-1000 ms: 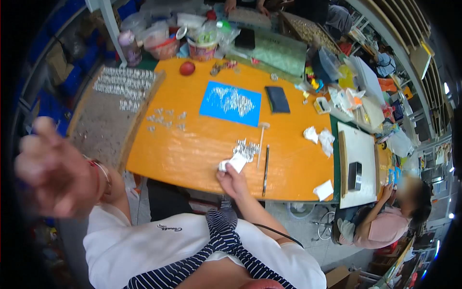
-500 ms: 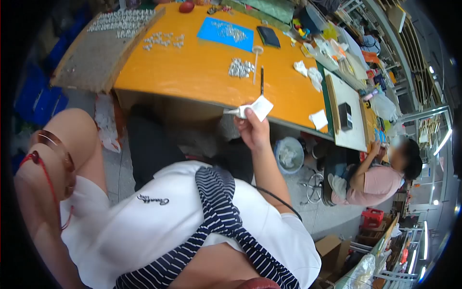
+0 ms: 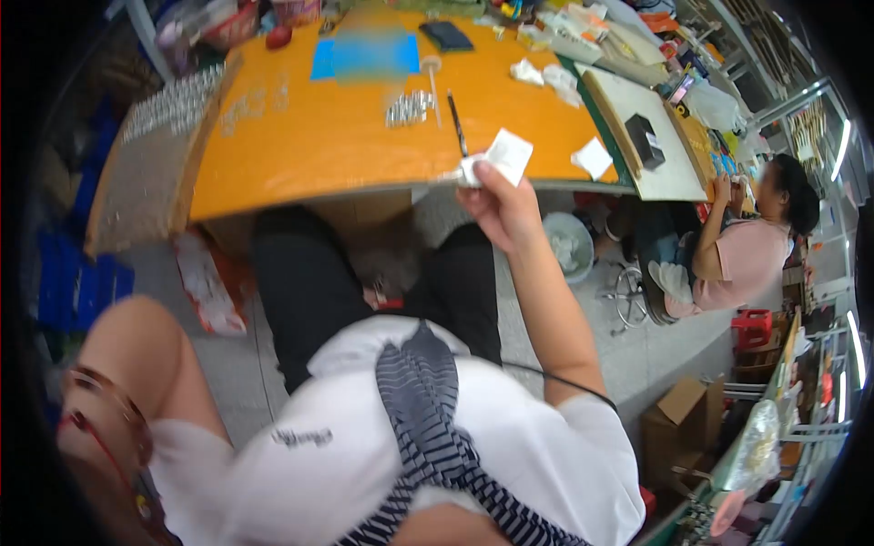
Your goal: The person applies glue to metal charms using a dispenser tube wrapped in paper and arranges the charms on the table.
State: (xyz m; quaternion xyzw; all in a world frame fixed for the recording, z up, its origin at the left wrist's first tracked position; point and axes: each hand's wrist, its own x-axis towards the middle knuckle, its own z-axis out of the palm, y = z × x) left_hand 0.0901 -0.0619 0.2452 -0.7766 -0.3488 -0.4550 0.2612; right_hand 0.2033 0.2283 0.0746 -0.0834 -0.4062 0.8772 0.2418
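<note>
My right hand (image 3: 503, 205) is closed round a small white tube (image 3: 471, 170) at the table's front edge. The tube's thin nozzle points left, and a square white paper (image 3: 510, 155) sticks up from the same grip. Just beyond, a black pen-like stick (image 3: 456, 123) and a pale stick with a round end (image 3: 432, 80) lie on the orange table (image 3: 319, 150), beside a pile of small silvery pieces (image 3: 410, 108). My left arm is folded up at the left, with bracelets at the wrist; my left hand is outside the picture.
A board (image 3: 146, 187) with rows of silvery pieces is at the left. A blue sheet (image 3: 369, 56), partly blurred, and a dark wallet-like item (image 3: 446, 36) lie further back. Crumpled tissues and a black box (image 3: 645, 141) are rightward. A co-worker (image 3: 746, 246) sits at the right.
My left hand has gone from the left side out of view, the arm folding up. My right hand has lifted the tube and paper from beside the silvery pile to the table's front edge.
</note>
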